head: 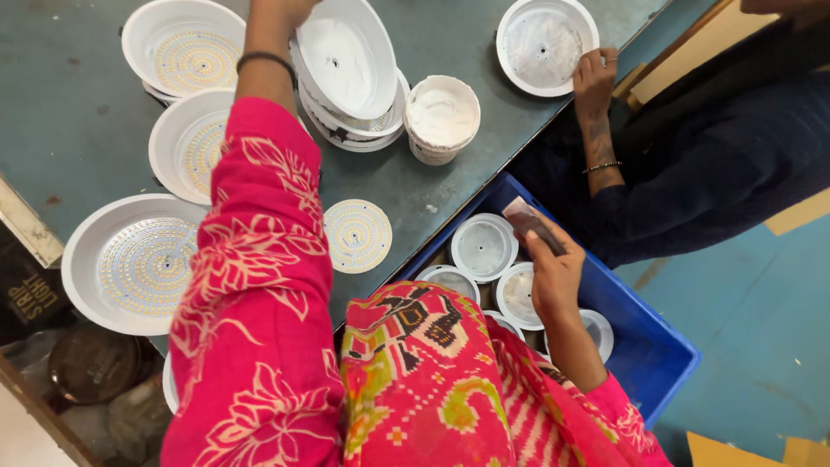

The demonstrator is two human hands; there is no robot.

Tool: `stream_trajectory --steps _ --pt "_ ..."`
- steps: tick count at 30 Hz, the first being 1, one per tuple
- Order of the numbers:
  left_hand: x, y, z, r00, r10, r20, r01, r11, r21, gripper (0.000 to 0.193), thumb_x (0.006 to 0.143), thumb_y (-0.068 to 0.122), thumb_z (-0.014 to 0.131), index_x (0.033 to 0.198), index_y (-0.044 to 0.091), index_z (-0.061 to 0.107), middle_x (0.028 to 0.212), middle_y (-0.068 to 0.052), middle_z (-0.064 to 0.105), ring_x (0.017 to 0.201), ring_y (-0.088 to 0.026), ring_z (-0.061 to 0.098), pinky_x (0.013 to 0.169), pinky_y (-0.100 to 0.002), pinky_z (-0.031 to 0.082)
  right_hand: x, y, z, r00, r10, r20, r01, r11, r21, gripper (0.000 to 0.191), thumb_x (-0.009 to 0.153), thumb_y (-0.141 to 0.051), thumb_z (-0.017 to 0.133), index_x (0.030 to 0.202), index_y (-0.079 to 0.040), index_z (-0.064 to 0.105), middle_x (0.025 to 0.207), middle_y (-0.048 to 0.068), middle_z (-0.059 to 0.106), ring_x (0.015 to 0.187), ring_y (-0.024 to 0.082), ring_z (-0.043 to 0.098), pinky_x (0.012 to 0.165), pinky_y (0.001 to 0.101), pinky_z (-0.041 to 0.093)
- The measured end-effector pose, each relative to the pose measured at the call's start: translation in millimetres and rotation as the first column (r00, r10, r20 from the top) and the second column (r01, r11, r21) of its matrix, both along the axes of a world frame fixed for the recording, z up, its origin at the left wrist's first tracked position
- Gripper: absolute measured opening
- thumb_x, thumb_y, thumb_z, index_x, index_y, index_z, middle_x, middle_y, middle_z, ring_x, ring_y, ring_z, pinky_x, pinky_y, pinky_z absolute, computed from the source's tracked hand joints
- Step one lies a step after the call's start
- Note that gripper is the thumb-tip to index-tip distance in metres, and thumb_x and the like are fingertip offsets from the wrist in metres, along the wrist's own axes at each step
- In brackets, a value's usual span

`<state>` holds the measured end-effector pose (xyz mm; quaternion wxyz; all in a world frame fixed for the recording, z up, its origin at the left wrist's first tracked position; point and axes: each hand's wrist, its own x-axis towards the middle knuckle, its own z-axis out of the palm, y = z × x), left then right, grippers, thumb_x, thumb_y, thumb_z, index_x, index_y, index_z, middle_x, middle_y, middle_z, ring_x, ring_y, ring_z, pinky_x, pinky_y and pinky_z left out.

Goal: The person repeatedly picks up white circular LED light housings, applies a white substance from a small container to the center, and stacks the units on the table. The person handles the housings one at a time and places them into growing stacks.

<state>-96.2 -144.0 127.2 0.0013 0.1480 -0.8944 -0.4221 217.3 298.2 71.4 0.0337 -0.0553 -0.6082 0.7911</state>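
The person's left hand (290,9) reaches far across the table, up at the top edge of the view. Most of the hand is cut off there, so it is not possible to tell if it grips anything. It is right beside the top white round lamp housing (346,56), which leans tilted on a stack of more housings (359,130). A black band (266,59) sits on that wrist, and the sleeve is bright pink with flowers.

The right hand (553,272) is near, held over a blue plastic crate (644,333). Its fingers are closed around a small flat card (527,220), pinching it. Inside the crate lie small round white lamp covers (482,246), side by side.

The table (69,112) is dark grey-green metal with scuffs and little spots. On its left side lie three big white housings with round boards of tiny yellow lights inside (143,264). One loose round light board (357,235) lies flat on the table, near the crate. A stack of small white cups (441,117) stands just right of the housing stack.

On the far right, another person's hand (592,82) touches the rim of a white housing (545,43). The floor (761,303) on the right is blue.
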Motion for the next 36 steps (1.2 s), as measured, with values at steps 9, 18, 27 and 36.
stream_trajectory --steps 9,18,27,36 --pt "-46 25 -9 0.911 -0.323 -0.258 -0.079 0.477 -0.876 0.014 0.079 0.015 0.068 0.081 0.013 0.081 0.082 -0.016 0.076 0.074 -0.035 0.074 0.054 -0.05 0.054 -23 -25 -14 0.997 0.077 0.011 -0.077 0.988 0.136 0.035 0.094 -0.001 0.062 0.128 0.008 0.066 0.122 0.014 0.073 0.109 0.02 0.07 0.1 0.0328 0.054" --pt "-54 47 -21 0.962 -0.252 0.107 0.2 0.377 -0.904 0.023 0.09 0.011 0.064 0.099 0.021 0.083 0.1 -0.003 0.079 0.097 -0.028 0.075 0.063 -0.042 0.056 -40 -32 -22 0.997 0.01 0.072 -0.014 0.999 0.053 0.037 0.094 -0.004 0.064 0.129 0.008 0.067 0.119 0.015 0.073 0.106 0.021 0.069 0.099 0.0345 0.052" --pt "85 75 5 0.67 -0.166 -0.724 -0.27 0.854 -0.446 0.017 0.087 0.022 0.067 0.097 0.008 0.07 0.088 -0.015 0.071 0.086 -0.038 0.069 0.071 -0.051 0.052 -73 -41 -8 1.0 0.011 0.02 -0.011 1.0 -0.017 0.037 0.093 -0.002 0.062 0.13 0.006 0.065 0.12 0.012 0.072 0.109 0.02 0.069 0.099 0.0334 0.053" --pt "320 132 -108 0.894 -0.177 0.412 0.349 0.851 -0.391 0.125 0.056 0.052 0.097 0.158 0.039 0.026 0.169 -0.015 0.005 0.147 -0.061 0.003 0.095 -0.09 0.028 -85 -49 18 0.995 0.097 0.028 -0.094 0.992 -0.09 0.036 0.095 0.002 0.06 0.131 0.009 0.06 0.122 0.014 0.069 0.112 0.024 0.068 0.101 0.0392 0.056"
